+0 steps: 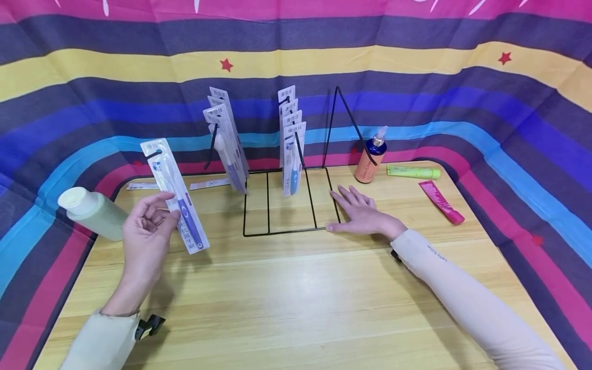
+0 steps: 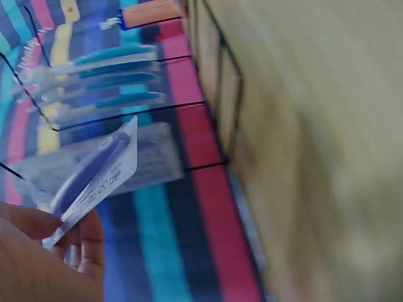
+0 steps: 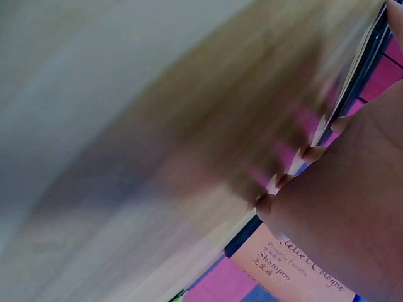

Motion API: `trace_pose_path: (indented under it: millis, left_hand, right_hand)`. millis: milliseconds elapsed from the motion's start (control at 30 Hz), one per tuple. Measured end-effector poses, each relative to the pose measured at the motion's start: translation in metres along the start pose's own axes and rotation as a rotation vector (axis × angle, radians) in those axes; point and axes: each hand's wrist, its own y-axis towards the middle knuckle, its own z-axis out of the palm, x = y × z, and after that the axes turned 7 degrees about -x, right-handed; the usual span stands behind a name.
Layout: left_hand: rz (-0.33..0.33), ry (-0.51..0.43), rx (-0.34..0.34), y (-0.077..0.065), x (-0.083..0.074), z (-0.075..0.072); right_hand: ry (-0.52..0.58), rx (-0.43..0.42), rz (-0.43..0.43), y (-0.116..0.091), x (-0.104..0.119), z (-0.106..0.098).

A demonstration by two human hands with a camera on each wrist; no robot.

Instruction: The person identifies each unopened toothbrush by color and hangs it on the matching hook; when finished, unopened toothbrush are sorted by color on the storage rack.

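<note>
My left hand (image 1: 150, 234) pinches a packaged toothbrush (image 1: 180, 203) by the edge of its card, thumb and fingers near mid-length. The brush has a purple handle, and a hook slot shows at the card's top. The pack is tilted, held left of a black wire rack (image 1: 268, 205). Purple toothbrush packs (image 1: 231, 149) hang on the rack's left hook; several packs with blue toothbrushes (image 1: 292, 159) hang on the middle one. My right hand (image 1: 361, 213) lies palm down with fingers spread, fingertips at the right edge of the rack's base. In the left wrist view the held toothbrush (image 2: 94, 173) overlaps the hanging packs.
A pale green bottle (image 1: 99, 216) leans beside my left hand. Flat packs (image 1: 210, 184) lie behind it. At the right stand a shampoo bottle (image 1: 370, 159), a green tube (image 1: 413, 172) and a pink tube (image 1: 439, 201). Striped cloth (image 1: 416, 113) surrounds the wooden table (image 1: 296, 298).
</note>
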Motion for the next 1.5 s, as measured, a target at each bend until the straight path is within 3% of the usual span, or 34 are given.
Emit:
trace_pose_path:
  millis: [200,367,433,600,800,1133,1500]
  left_hand:
    - [0.227,-0.136,0.111,-0.010,-0.018,0.015]
    - [0.423,-0.195,0.224,-0.022,-0.008,0.022]
    - [0.465,-0.229,0.266,-0.027,-0.002,0.024]
    - [0.485,-0.248,0.317,-0.037,0.010,0.027]
    - [0.482,-0.152,0.319,-0.039,0.014,0.031]
    - [0.485,-0.058,0.307,-0.025,0.022,0.035]
    - [0.443,0.040,0.332,0.005,0.032,0.048]
  right_hand:
    - [-0.002,-0.004,0.003,0.000,-0.001,0.001]
    - [0.001,-0.007,0.002,-0.001,0.000,0.001]
    - [0.006,-0.009,0.000,0.000,0.002,0.001]
    - [0.001,-0.007,0.000,0.000,0.003,0.002]
    - [0.002,-0.004,0.004,-0.001,0.005,0.000]
    - [0.002,-0.002,0.007,0.001,0.003,0.001]
    - [-0.009,0.004,0.006,0.003,0.005,-0.002]
